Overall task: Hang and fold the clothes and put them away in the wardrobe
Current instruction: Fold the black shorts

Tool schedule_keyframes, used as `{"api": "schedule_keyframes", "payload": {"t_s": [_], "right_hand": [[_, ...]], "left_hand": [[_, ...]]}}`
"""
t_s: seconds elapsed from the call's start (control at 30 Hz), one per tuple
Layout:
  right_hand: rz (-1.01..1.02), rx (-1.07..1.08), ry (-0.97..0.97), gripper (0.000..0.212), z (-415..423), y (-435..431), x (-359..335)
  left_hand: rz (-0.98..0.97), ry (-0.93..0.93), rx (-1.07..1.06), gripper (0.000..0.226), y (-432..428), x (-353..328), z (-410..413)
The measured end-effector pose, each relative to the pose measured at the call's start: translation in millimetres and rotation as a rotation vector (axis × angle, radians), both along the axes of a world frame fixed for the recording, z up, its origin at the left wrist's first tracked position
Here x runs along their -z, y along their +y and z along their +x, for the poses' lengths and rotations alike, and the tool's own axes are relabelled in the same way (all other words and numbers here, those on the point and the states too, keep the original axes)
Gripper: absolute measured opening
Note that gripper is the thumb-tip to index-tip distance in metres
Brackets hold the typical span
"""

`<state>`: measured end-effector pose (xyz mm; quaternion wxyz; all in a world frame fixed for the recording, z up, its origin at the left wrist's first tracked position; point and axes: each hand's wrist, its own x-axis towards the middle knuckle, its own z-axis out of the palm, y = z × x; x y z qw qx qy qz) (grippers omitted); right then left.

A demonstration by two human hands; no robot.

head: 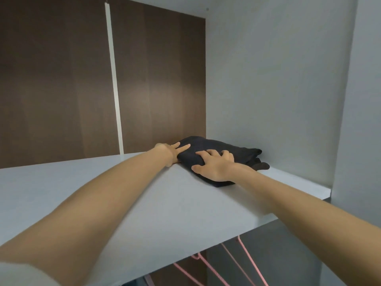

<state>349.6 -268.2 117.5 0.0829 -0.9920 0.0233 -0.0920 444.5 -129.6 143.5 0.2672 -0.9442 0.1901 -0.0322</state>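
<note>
Our left hand (171, 152) touches the folded dark cloth (237, 152) on the shelf (103, 193) with straight fingers, our right hand (214, 165) lies spread on top, maybe not gripping, so we should slide it back gently with 2 hands.

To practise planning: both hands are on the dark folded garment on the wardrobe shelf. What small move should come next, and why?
Probably lift both hands away. The folded garment lies wholly on the shelf, near the back wall; the left hand touches its side, the right hand rests on top.
</note>
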Motion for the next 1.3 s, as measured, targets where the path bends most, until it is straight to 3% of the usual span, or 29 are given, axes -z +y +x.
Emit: {"api": "schedule_keyframes", "payload": {"t_s": [0.23,0.5,0.73,0.83,1.0,1.3], "right_hand": [[0.016,0.058,-0.017,0.062,15,-3,3],[0.077,0.010,-0.037,0.061,4,-7,4],[-0.017,-0.139,-0.023,0.060,-56,-29,-12],[-0.070,-0.163,-0.190,0.046,-95,-38,-24],[0.019,-0.165,-0.463,0.037,-157,-61,-27],[0.364,-0.343,-0.635,0.032,-267,-77,12]], "left_hand": [[-0.069,-0.048,0.038,0.080,-13,5,13],[-0.006,-0.132,0.044,0.057,-11,0,-12],[-0.030,-0.109,0.022,0.052,3,-16,-72],[-0.223,-0.156,0.088,0.049,3,-28,-111],[-0.791,-0.244,0.200,0.041,0,-32,-192],[-1.015,-0.383,0.276,0.038,-7,26,-348]]}}
